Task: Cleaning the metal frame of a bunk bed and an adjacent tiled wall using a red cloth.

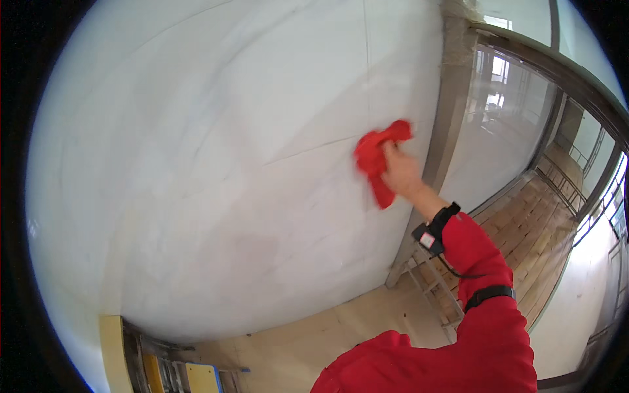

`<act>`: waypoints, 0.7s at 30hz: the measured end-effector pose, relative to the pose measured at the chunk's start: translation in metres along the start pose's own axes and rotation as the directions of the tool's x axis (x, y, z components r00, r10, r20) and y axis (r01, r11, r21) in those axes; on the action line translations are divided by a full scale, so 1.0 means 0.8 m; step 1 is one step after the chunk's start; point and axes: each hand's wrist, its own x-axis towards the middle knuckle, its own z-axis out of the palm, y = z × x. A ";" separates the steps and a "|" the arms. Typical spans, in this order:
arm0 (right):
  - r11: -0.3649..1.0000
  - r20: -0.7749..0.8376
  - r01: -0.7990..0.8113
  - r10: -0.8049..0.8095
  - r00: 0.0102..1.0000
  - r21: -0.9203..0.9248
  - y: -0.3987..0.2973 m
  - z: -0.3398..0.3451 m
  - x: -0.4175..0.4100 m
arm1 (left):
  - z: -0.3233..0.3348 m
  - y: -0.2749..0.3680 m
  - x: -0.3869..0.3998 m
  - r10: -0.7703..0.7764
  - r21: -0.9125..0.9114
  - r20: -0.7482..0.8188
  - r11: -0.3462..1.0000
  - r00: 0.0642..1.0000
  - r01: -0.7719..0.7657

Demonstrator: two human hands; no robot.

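My right hand [404, 172] grips a bunched red cloth [372, 154] and presses it against a large white wall panel [236, 196] with faint grey veining. The cloth lies across a thin seam near the panel's right edge, and its outline is slightly blurred. A red sleeve [476, 245] covers my arm, and a small black device [429, 239] is strapped at the wrist. My left hand is out of view.
A brown frame post [444, 113] borders the panel, beside a glossy pane [501, 113]. A metal ladder [435, 290] stands below my arm, near wooden planks [530, 231]. Yellow-topped furniture [202, 378] sits at the lower left on the beige floor [295, 339].
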 end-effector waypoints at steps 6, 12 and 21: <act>0.921 -0.419 0.271 -0.137 0.898 0.279 -0.032 -0.028 0.030 | 0.004 0.142 -0.060 0.157 -0.180 -0.056 0.970 0.986 -0.165; 0.910 -0.751 0.398 -0.183 0.634 0.114 -0.098 -0.116 0.147 | 0.020 0.106 -0.067 0.193 -0.193 -0.144 0.956 0.970 -0.219; 0.070 -0.600 0.973 -0.776 0.192 0.221 -0.383 0.078 0.074 | 0.045 0.072 -0.131 0.102 -0.096 -0.226 0.987 0.969 -0.127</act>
